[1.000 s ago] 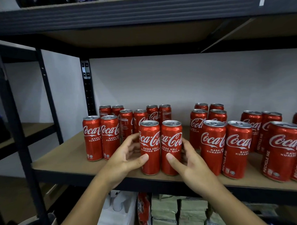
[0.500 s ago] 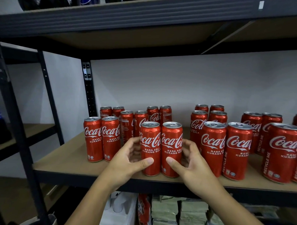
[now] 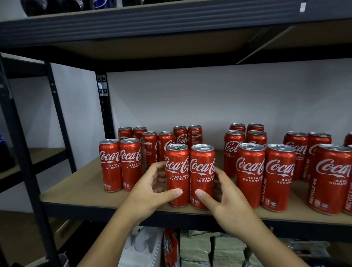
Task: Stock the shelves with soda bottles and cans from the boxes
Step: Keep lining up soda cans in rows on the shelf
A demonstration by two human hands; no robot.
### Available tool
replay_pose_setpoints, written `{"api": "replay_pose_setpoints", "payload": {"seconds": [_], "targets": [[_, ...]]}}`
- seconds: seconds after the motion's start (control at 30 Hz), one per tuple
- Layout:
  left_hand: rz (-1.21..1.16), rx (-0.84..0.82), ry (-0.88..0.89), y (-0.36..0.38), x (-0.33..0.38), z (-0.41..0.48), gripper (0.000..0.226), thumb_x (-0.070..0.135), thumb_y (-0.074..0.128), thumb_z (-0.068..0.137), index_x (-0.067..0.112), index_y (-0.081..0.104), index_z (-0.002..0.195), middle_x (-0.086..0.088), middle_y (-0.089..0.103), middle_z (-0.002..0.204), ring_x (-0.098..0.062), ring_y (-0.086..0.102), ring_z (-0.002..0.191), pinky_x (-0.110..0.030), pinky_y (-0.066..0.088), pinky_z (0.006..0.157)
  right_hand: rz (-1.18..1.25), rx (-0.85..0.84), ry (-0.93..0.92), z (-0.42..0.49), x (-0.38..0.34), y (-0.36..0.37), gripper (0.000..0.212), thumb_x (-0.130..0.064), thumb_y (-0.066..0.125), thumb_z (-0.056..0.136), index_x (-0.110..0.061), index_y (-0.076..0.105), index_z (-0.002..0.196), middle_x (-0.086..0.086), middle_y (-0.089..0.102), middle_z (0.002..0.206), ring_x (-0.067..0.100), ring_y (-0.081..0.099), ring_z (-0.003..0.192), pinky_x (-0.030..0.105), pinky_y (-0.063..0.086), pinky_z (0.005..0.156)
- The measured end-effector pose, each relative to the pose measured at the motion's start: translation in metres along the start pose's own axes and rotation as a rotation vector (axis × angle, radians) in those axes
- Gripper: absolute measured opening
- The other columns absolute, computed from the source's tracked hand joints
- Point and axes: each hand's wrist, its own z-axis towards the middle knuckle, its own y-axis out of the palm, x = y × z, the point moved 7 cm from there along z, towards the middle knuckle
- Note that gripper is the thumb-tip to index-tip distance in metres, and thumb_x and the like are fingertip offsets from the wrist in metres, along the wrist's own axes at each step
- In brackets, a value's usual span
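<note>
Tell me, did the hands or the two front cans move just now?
Barely. The left hand and right hand closed in a little round the two front cans, thumbs sliding lower. They already cupped the pair; nothing was let go. The other cans stayed put.

— What's down low, close to us?
— Stacks of pale green packets (image 3: 195, 250), packed side by side, toward the right. Just left of them stands a red bag (image 3: 171, 251), its print too blurred to read.
— And further left?
— A white container (image 3: 133, 262), with a few white bottle-like shapes (image 3: 140, 241) at its far end. Beyond that, brown floor (image 3: 21, 238).
— Behind everything?
— A plain white wall (image 3: 209, 96). High on the right there's a small white tag (image 3: 302, 7).
</note>
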Motion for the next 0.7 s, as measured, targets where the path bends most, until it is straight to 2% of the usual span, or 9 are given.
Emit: {"api": "replay_pose_setpoints", "payload": {"seconds": [0.1, 0.3, 0.43, 0.53, 0.63, 0.7], "targets": [[0.020, -0.015, 0.005, 0.002, 0.001, 0.000, 0.074, 0.031, 0.088, 0.075, 0.039, 0.048, 0.136, 0.019, 0.067, 0.123, -0.004, 0.063, 0.119, -0.025, 0.054, 0.095, -0.044, 0.018, -0.013, -0.002, -0.001, -0.002, 0.066, -0.044, 0.072, 0.091, -0.052, 0.030, 0.142, -0.028, 0.049, 0.138, -0.011, 0.048, 0.125, 0.022, 0.044, 0.107], [0.051, -0.030, -0.003, 0.003, 0.000, 0.002, 0.075, 0.035, 0.088, 0.076, 0.040, 0.047, 0.138, 0.018, 0.066, 0.126, -0.004, 0.062, 0.121, -0.027, 0.054, 0.098, -0.076, 0.021, -0.001, -0.003, 0.000, -0.004, 0.073, -0.048, 0.071, 0.090, -0.045, 0.031, 0.150, -0.025, 0.049, 0.141, -0.004, 0.048, 0.130, 0.033, 0.046, 0.112], [0.068, -0.025, 0.013, 0.007, 0.005, 0.000, 0.077, 0.035, 0.088, 0.076, 0.040, 0.045, 0.140, 0.021, 0.065, 0.125, -0.003, 0.062, 0.121, -0.030, 0.055, 0.100, -0.096, 0.048, -0.004, -0.004, -0.003, -0.006, 0.071, -0.047, 0.070, 0.091, -0.042, 0.031, 0.150, -0.024, 0.047, 0.141, -0.003, 0.047, 0.130, 0.032, 0.045, 0.113], [0.075, -0.003, 0.021, 0.009, 0.008, -0.002, 0.078, 0.039, 0.087, 0.076, 0.048, 0.042, 0.138, 0.028, 0.063, 0.125, -0.001, 0.061, 0.121, -0.034, 0.054, 0.103, -0.098, 0.044, -0.001, -0.006, -0.005, -0.006, 0.071, -0.049, 0.069, 0.092, -0.041, 0.031, 0.151, -0.022, 0.047, 0.143, -0.004, 0.047, 0.130, 0.033, 0.045, 0.113], [0.107, 0.039, 0.056, 0.008, 0.021, -0.006, 0.087, 0.052, 0.085, 0.075, 0.060, 0.031, 0.142, 0.039, 0.050, 0.135, 0.006, 0.053, 0.128, -0.034, 0.049, 0.107, -0.095, 0.024, -0.016, -0.012, -0.011, -0.009, 0.066, -0.050, 0.067, 0.093, -0.045, 0.031, 0.149, -0.029, 0.047, 0.140, -0.007, 0.046, 0.129, 0.032, 0.045, 0.113], [0.150, 0.107, 0.128, 0.006, 0.038, -0.008, 0.091, 0.052, 0.082, 0.079, 0.057, 0.024, 0.149, 0.035, 0.040, 0.147, 0.007, 0.043, 0.136, -0.033, 0.043, 0.111, -0.093, 0.025, -0.034, -0.018, -0.018, -0.018, 0.066, -0.050, 0.063, 0.095, -0.049, 0.026, 0.150, -0.034, 0.041, 0.143, -0.009, 0.040, 0.134, 0.033, 0.041, 0.116]]}}
